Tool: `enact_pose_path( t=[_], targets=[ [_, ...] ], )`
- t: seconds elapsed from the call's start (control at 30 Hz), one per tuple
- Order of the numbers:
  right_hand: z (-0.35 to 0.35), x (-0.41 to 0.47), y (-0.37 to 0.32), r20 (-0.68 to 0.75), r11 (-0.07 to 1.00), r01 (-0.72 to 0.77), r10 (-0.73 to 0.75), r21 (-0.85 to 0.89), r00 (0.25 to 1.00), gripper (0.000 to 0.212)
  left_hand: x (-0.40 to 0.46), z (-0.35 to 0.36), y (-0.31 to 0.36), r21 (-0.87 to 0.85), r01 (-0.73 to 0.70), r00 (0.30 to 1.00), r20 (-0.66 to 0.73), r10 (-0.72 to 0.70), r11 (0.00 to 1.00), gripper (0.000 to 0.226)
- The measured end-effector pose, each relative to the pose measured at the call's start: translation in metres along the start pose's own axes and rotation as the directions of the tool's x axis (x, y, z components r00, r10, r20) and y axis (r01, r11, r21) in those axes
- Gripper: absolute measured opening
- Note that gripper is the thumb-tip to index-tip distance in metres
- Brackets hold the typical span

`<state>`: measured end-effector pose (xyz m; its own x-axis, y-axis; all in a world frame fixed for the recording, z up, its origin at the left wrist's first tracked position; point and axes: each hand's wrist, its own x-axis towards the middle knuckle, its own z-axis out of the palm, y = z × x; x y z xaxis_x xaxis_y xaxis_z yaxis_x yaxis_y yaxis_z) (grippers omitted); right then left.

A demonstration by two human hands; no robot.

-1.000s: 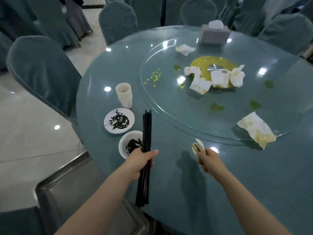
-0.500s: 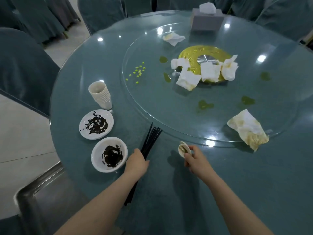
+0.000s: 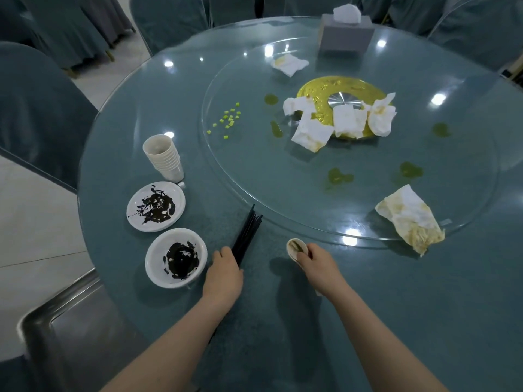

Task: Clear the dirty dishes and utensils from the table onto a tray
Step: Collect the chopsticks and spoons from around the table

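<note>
Since a second ago the bundle of black chopsticks [image 3: 246, 236] has swung from pointing straight away to slanting up and right, with its far tips now fanned just short of the glass turntable [image 3: 283, 216], and the left hand [image 3: 225, 274] has dropped lower beside the bowl.

Head view, counted: one bundle of chopsticks; one stack of ribbed cups [image 3: 164, 157]; one flat saucer [image 3: 155, 206] smeared with dark sauce; one bowl [image 3: 176, 257] with dark sauce; one steel tray [image 3: 70, 335] at the lower left, below the table edge. On the turntable lie six crumpled napkins, one of them large and stained [image 3: 410, 219] at the near right rim, a scatter of green bits [image 3: 227, 120] and a tissue box [image 3: 345, 33] at the far side.

The left hand is closed around the chopsticks near their lower end, knuckles just beside the bowl. The right hand [image 3: 318, 265] has its fingers pinched together on a small soiled cup [image 3: 295, 248], tilted with its mouth toward the camera, over the round table [image 3: 424, 306].
</note>
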<state>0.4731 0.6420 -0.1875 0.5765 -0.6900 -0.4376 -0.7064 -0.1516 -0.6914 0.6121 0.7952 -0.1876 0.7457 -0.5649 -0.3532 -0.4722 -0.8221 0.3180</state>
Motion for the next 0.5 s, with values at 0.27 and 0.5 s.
enact_pose_path(
  t=[0.27,0.5],
  targets=[
    [0.023,0.002,-0.006,-0.069,0.988,0.017,-0.028,-0.156,0.997,0.008,-0.003,0.005,-0.004,0.086,-0.041,0.997,-0.06,0.046,0.995,0.069],
    [0.032,-0.005,-0.006,-0.179,0.983,0.025,-0.058,-0.183,0.982,0.016,-0.005,0.003,-0.009,0.047,-0.09,0.996,-0.021,0.091,0.995,0.085]
  ],
)
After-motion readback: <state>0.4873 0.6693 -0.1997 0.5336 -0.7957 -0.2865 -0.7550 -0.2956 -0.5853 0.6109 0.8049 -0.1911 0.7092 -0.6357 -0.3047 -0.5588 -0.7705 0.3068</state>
